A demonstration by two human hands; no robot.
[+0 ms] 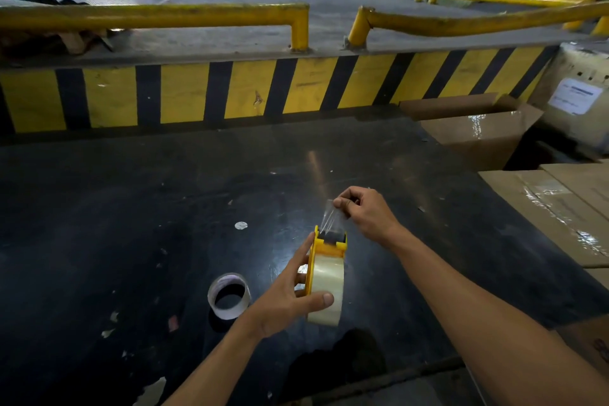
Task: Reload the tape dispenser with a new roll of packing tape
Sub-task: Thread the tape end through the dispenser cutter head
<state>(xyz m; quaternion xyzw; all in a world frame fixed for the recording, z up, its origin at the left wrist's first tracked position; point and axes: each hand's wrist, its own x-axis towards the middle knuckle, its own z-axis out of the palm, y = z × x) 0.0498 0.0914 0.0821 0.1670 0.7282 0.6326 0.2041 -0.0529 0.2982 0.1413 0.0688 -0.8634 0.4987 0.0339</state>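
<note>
One black counter (131, 208) carries the work, scuffed and dotted with paper scraps. Behind it runs one yellow-and-black striped ledge (250, 92), topped by yellow rails (148, 15). To the right stand three cardboard boxes (478, 135), shiny tape across their flaps.

Two bare hands work above the counter. The left hand (290, 300) has its grip closed round the one yellow tape dispenser (329, 250), thumb pressed on the full clear roll (328, 287) seated in it. The right hand (365, 211) pinches the roll's free tape end (333, 217) between thumb and fingertips, drawn up taut from the dispenser's mouth.

One nearly spent roll (228, 296) lies flat on the counter, just left of the left hand.
</note>
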